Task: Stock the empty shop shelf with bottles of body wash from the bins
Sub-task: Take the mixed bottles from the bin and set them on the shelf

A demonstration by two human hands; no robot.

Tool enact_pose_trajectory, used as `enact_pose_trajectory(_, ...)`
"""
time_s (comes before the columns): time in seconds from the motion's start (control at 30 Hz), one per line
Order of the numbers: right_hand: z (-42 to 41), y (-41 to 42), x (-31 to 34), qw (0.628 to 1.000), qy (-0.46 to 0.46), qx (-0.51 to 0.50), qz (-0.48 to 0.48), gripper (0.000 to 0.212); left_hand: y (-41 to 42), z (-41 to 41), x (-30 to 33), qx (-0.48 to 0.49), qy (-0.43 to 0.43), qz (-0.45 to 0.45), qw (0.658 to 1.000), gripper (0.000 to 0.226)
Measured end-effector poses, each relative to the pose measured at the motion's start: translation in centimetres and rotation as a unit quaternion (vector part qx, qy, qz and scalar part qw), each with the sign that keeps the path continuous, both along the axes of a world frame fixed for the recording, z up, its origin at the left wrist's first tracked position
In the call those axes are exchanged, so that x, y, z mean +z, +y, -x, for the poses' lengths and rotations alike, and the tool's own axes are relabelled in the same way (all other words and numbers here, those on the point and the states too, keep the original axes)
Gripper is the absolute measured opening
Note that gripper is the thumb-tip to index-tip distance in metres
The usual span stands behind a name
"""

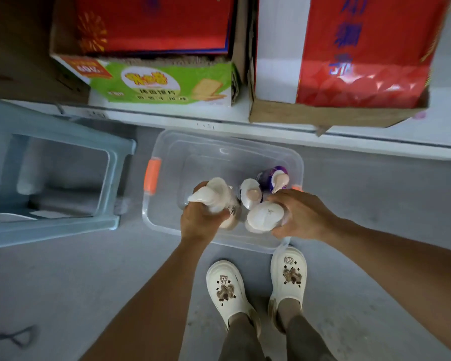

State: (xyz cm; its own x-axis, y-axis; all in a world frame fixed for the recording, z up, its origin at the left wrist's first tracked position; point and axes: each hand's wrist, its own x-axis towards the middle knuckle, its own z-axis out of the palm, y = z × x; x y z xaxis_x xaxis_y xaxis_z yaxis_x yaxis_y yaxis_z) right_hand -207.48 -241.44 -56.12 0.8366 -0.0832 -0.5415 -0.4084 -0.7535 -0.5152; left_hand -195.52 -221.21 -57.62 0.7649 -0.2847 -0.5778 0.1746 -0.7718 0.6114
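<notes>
A clear plastic bin [167, 149] with orange latches sits on the floor below me, holding several pump bottles of body wash. My left hand [199, 221] grips a white pump bottle [216, 195] by its neck, over the bin's left side. My right hand [301, 216] holds a second white bottle [264, 216] at its top, fingers curled round it. Two more bottles stand upright behind these: a white one [250, 194] and a purple one [274, 177] with a cream pump.
A white shelf edge [271, 128] runs across above the bin, bearing a green biscuit carton [162, 84] and red cartons [362, 61]. A pale blue plastic stool [50, 178] stands to the left. My white shoes [227, 287] are just in front of the bin.
</notes>
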Motion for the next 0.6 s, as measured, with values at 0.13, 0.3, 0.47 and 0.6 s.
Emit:
enact_pose_trajectory(0.13,-1.0,-0.3,8.4,0.991,-0.007,-0.115,-0.061,0.062,0.3,-0.8,8.0,0.038,0.022,0.040,0.998,0.070)
enact_pose_trajectory(0.3,-2.8,-1.0,21.0,0.969,-0.052,-0.201,-0.130,0.050,1.0,-1.9,19.7,0.059,0.046,0.132,0.988,0.076)
enact_pose_trajectory(0.47,-3.3,-2.1,34.9,0.949,-0.099,-0.243,-0.177,0.037,1.3,-3.7,32.6,0.071,0.046,0.170,0.982,0.058)
enact_pose_trajectory(0.6,-2.7,-1.7,44.2,0.909,-0.159,-0.326,-0.202,0.041,0.0,-4.4,43.1,0.066,0.044,0.243,0.967,0.057)
